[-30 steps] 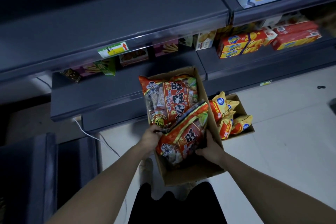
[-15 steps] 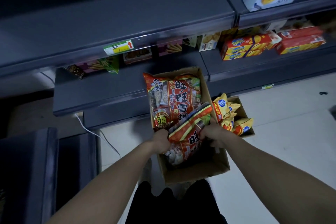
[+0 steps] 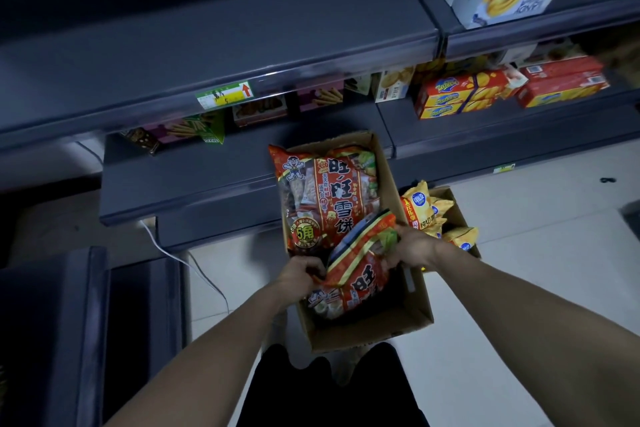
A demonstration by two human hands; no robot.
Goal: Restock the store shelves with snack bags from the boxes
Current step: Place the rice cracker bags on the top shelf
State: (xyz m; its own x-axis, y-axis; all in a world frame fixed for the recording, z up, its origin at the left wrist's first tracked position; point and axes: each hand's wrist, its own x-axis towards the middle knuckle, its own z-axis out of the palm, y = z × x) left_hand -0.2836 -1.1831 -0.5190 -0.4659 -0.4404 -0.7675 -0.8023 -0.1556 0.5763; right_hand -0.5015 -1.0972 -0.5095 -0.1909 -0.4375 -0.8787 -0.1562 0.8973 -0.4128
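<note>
Both my hands on a red snack bag in the cardboard box.

My left hand pinches its near-left edge and my right hand grips its upper-right corner, the bag tilted over a second red bag lying flat in the same box. Just right, a smaller box holds yellow bags; the dark shelves stand beyond, on the pale floor.
</note>
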